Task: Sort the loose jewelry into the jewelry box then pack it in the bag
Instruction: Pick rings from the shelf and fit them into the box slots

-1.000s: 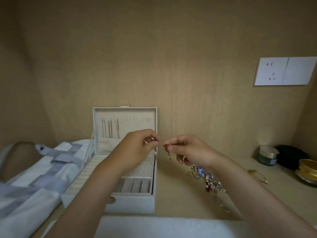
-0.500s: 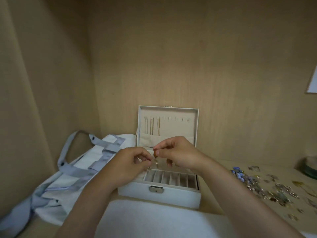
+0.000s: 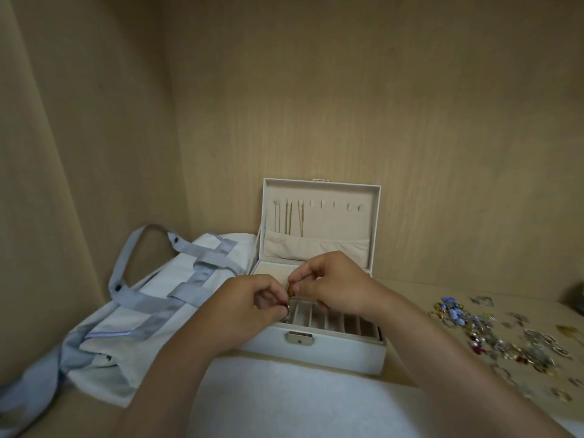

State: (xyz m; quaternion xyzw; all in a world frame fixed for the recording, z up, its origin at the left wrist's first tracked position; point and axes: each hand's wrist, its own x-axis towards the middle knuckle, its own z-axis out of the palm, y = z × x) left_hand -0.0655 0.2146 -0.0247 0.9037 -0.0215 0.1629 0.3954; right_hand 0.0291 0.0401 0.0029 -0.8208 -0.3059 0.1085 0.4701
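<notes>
A white jewelry box (image 3: 341, 349) stands open on the shelf, its lid upright with several thin chains hanging inside. My left hand (image 3: 249, 308) and my right hand (image 3: 335, 286) meet just above the box's front row of slots. Both pinch a small earring (image 3: 289, 295) between thumb and fingertips; its shape is hard to make out. Loose jewelry (image 3: 499, 336) lies scattered on the shelf to the right of the box. A white bag with grey straps (image 3: 136, 314) lies flat to the left of the box.
Wooden walls close in the shelf at the back and left. A white cloth (image 3: 300, 396) covers the near edge below my arms. A dark jar (image 3: 576, 297) peeks in at the far right edge.
The view has swung left, so the box now sits centre. My hands have come together and dropped from beside the lid to just over the box's front slots, still pinching the small piece.
</notes>
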